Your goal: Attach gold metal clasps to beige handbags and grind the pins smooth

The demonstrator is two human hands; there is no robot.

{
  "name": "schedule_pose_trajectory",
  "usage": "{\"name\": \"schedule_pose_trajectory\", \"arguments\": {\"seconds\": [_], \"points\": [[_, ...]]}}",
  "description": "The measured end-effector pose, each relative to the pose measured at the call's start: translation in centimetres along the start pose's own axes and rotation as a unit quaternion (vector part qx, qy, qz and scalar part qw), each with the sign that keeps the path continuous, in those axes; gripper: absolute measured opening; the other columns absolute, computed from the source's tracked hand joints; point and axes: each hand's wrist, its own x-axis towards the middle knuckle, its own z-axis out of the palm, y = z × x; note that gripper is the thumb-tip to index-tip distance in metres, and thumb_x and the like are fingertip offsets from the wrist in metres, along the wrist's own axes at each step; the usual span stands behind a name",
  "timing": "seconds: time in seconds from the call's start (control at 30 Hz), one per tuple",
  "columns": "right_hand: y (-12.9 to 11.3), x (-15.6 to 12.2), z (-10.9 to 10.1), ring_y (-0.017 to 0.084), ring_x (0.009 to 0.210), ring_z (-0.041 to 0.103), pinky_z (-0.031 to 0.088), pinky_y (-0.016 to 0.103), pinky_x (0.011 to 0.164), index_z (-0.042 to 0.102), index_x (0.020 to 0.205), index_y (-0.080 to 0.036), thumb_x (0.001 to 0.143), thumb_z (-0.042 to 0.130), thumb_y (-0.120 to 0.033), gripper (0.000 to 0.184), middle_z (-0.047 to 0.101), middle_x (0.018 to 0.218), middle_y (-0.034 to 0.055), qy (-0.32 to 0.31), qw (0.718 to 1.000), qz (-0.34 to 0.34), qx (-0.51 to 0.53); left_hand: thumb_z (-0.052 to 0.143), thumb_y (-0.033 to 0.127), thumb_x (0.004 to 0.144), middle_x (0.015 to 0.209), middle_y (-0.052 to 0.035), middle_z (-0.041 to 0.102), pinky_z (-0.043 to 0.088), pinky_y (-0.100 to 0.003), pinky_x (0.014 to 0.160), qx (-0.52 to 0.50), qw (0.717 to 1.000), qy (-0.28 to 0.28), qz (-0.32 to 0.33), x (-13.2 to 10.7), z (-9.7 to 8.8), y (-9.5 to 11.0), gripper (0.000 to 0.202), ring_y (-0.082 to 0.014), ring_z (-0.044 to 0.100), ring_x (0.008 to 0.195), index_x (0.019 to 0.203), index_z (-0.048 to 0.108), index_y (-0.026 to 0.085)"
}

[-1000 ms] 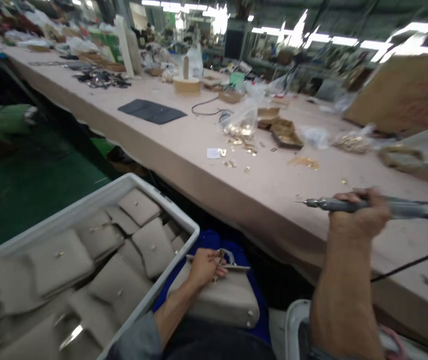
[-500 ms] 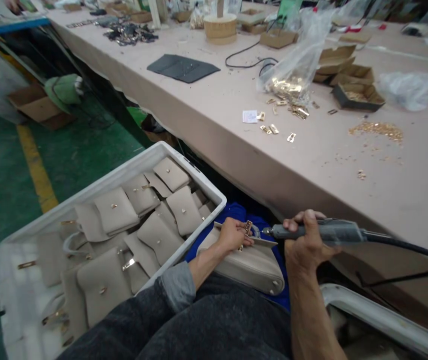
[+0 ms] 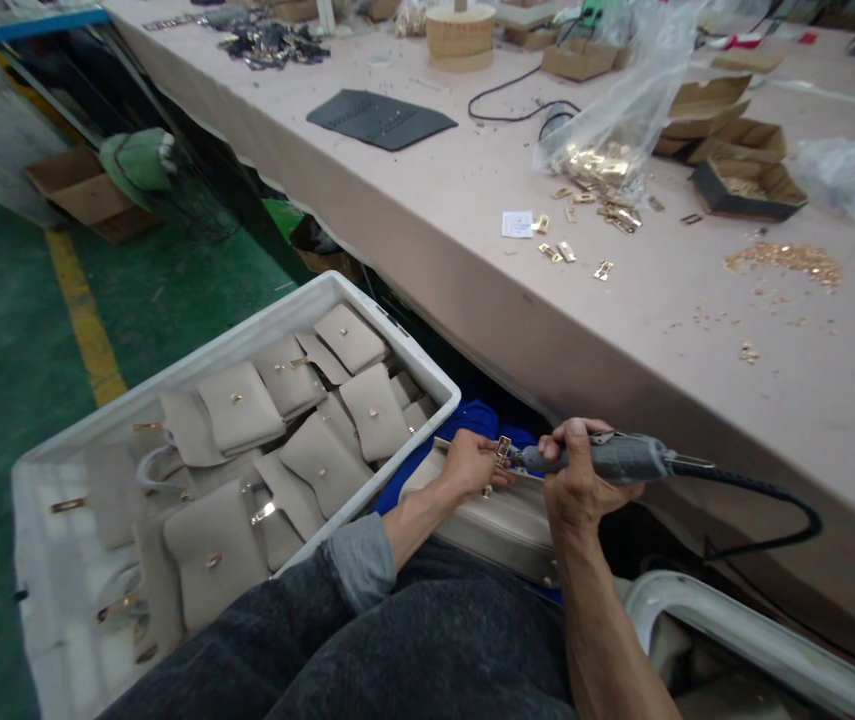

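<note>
A beige handbag lies on my lap over a blue cloth. My left hand pinches a small gold clasp at the bag's top edge. My right hand is wrapped round a grey corded electric screwdriver, whose tip touches the clasp. Its black cable loops off to the right under the table edge.
A white crate of several beige bags stands at my left. The long pink table ahead carries loose gold fittings, a plastic bag of fittings, cardboard boxes and a dark mat. A white rim is at lower right.
My right hand brought the screwdriver down from above the table to the clasp on the bag. My view dropped toward my lap. The left hand stayed on the clasp.
</note>
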Motion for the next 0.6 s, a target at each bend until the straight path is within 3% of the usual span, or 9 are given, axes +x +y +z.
{"name": "schedule_pose_trajectory", "arguments": {"seconds": [0.17,0.47,0.6], "points": [[0.4,-0.1,0.1,0.012,0.049,0.054,0.051,0.029,0.051,0.060,0.083,-0.017,0.082,0.083,-0.030,0.027,0.058,0.068,-0.0029,-0.010,1.000,-0.005,-0.011,0.060,0.002,0.084,0.084,-0.0164,0.077,0.060,-0.023,0.054,0.001,1.000,0.002,0.007,0.1,0.0,0.0,0.018,-0.0208,0.076,0.065,0.092,0.076,0.003],[0.1,-0.8,0.5,0.012,0.047,0.055,0.050,0.028,0.050,0.064,0.084,-0.015,0.086,0.080,-0.033,0.024,0.058,0.063,-0.0021,-0.061,0.996,-0.031,-0.051,0.071,0.013,0.086,0.083,-0.0169,0.077,0.060,-0.025,0.056,-0.010,1.000,-0.006,0.015,0.0,-0.2,-0.3,0.012,-0.0224,0.076,0.066,0.093,0.076,0.004],[0.5,-1.4,0.3,0.012,0.049,0.058,0.052,0.027,0.050,0.065,0.089,-0.015,0.083,0.083,-0.035,0.027,0.062,0.068,-0.0005,-0.103,0.991,-0.002,-0.085,0.070,0.011,0.085,0.074,-0.0130,0.074,0.060,-0.025,0.056,0.005,1.000,0.000,0.021,0.0,-0.2,-0.3,0.009,-0.0209,0.074,0.063,0.080,0.075,0.006]]}}
